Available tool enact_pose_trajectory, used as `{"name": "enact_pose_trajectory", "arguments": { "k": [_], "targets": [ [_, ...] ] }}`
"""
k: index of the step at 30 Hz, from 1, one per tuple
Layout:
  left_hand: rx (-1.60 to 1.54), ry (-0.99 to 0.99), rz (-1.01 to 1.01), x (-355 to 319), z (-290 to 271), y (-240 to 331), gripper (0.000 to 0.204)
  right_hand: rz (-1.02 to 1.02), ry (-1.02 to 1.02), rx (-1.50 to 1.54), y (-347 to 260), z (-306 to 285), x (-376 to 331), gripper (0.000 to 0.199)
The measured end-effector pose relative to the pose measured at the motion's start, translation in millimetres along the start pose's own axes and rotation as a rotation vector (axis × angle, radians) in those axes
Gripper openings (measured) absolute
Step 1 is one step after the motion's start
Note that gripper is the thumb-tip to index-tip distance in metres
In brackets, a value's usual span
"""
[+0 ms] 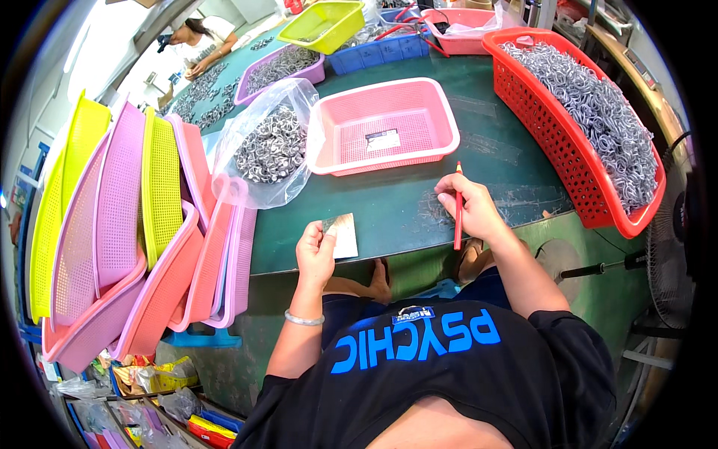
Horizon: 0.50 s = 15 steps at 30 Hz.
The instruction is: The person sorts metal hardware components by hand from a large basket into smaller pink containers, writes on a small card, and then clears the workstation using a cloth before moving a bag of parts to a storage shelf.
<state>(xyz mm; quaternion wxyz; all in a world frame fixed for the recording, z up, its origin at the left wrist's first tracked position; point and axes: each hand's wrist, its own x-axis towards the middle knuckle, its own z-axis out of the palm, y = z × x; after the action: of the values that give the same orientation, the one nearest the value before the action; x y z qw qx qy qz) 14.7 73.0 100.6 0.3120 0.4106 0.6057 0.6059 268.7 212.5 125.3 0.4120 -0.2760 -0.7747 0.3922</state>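
Observation:
Near the table's front edge, my left hand (315,251) pinches a small white card (345,238) between thumb and fingers. To the right, my right hand (473,208) holds a slim red pencil (458,217) upright, its tip pointing away from me. Beyond both hands sits a pink mesh basket (329,166) with a small printed label (383,140) lying in it. Left of that basket rests a clear plastic bag (233,161) filled with grey metal rings (273,146).
A large red basket (538,161) heaped with metal rings (576,105) stands at the right. Stacked mesh baskets (161,194) lean at the left. Purple (318,72), yellow (321,26) and blue (381,54) containers line the back. A co-worker (206,41) sits far left; a fan (668,232) stands right.

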Motion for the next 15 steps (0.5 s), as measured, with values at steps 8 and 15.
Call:
{"name": "enact_pose_trajectory", "arguments": {
  "k": [8,15],
  "targets": [
    [-0.010,0.001,0.001,0.0,0.9,1.0,0.010,-0.019,0.017,-0.022,2.6,1.9,-1.6,0.012],
    [-0.009,-0.005,-0.006,0.5,-0.8,-3.6,0.010,0.000,0.037,-0.026,6.5,2.8,-3.0,0.013]
  ]
}}
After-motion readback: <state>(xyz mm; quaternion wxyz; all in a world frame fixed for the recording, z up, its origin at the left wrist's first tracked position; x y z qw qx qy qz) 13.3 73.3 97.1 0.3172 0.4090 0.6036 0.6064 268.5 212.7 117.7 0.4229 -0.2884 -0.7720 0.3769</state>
